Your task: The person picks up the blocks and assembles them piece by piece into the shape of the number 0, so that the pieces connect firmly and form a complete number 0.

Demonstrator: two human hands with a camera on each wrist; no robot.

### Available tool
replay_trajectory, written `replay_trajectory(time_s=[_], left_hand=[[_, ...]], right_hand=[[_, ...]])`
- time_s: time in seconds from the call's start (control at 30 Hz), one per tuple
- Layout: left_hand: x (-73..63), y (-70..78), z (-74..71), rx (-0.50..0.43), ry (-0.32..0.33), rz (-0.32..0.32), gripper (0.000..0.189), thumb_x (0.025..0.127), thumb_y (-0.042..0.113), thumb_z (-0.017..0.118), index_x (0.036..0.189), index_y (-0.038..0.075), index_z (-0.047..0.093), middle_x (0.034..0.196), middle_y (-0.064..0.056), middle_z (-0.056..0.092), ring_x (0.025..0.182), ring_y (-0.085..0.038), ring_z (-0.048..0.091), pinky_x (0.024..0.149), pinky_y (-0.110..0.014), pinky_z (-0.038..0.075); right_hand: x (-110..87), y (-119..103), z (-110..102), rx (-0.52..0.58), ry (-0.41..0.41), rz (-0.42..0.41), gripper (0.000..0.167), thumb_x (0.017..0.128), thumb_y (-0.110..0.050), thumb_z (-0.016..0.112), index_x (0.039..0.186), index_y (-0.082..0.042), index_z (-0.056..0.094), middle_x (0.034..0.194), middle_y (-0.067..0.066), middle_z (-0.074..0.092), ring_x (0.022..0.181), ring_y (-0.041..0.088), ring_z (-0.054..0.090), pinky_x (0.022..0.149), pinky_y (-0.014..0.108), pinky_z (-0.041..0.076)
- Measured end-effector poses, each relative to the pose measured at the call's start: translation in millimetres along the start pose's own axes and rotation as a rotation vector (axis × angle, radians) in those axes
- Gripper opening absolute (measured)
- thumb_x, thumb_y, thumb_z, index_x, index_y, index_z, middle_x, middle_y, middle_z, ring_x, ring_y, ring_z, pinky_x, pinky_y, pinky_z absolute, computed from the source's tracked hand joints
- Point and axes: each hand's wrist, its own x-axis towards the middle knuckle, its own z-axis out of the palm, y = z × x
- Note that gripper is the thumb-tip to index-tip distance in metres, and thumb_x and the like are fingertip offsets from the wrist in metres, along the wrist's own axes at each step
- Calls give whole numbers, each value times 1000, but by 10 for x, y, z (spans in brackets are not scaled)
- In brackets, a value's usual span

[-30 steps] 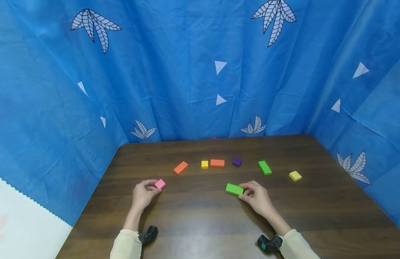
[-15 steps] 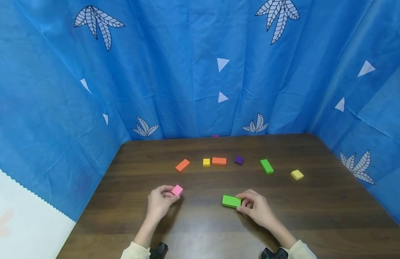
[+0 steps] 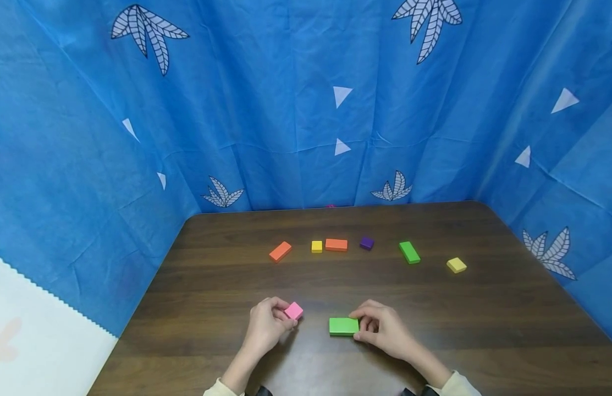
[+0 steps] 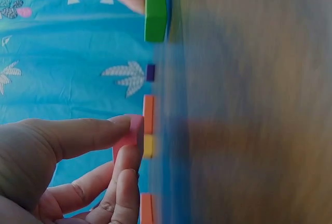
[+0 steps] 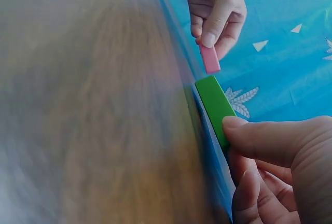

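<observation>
My left hand [image 3: 268,324] pinches a small pink block [image 3: 294,311] between thumb and fingers, left of centre near the front of the table. To its right, my right hand [image 3: 385,329] grips one end of a longer green block [image 3: 342,326], whose free end points toward the pink one. A short gap separates the two blocks in the head view. The left wrist view shows the pink block [image 4: 132,130] under the thumb, with the green block [image 4: 155,11] above. In the right wrist view, thumb and fingers hold the green block [image 5: 213,107] by its near end.
Across the back of the dark wooden table [image 3: 211,286] lie two orange blocks [image 3: 280,252], a yellow block [image 3: 316,247], a purple block [image 3: 367,243], another green block [image 3: 409,252] and a pale yellow block [image 3: 456,265]. A blue curtain [image 3: 306,110] hangs around the table's back and sides.
My left hand has carried the pink block right and toward me. My right hand has brought the green block left and nearer, so the two blocks are much closer together.
</observation>
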Motion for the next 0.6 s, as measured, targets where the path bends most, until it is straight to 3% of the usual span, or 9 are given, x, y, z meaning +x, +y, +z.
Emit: replay_trajectory(time_s=[0.2,0.6], left_hand=[[-106,70,97,-29,-50,55,29,67,-5,83,90,-5,67,67,-4,66,55,-3,59,48,-18,50],[-150,48,322,-82,12,96,30,62,-7,85,86,-4,66,78,-7,64,57,0,60,52,-16,52]], right_hand=[[5,-34,30,6,-34,-14,33,76,-13,82,107,-6,71,100,5,63,70,-1,55,56,19,51],[13,-40,57,-42,-61,-44,32,76,-13,83,105,-10,71,96,-1,62,67,-3,53,54,18,49]])
